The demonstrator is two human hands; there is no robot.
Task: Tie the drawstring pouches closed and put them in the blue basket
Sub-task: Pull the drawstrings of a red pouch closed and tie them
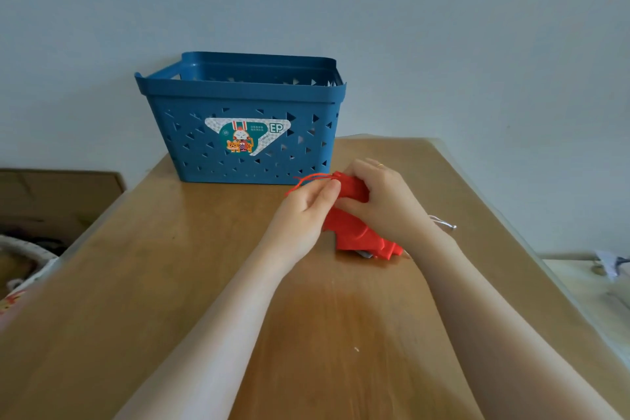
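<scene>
- Count: 1 blue basket (238,147), 1 red pouch (354,232) plainly seen; 2 hands; more cloth may lie under the pouch's near end, can't tell.
- Basket: upright at far edge of wooden table (136,300), against wall; triangle cut-outs, cartoon sticker (247,136) w/ "EP" on front wall. Inside not visible from this angle.
- Pouch: bright red fabric, on table just right of & nearer than basket; neck end raised twd basket, thin red drawstring (306,180) looping out left.
- Left hand (308,204): fingertips pinch the drawstring, close to basket's front right corner.
- Right hand (378,196): curled round pouch neck, gripping it; ring on one finger.
- White cord (443,223) pokes out behind right wrist, far right of basket.
</scene>
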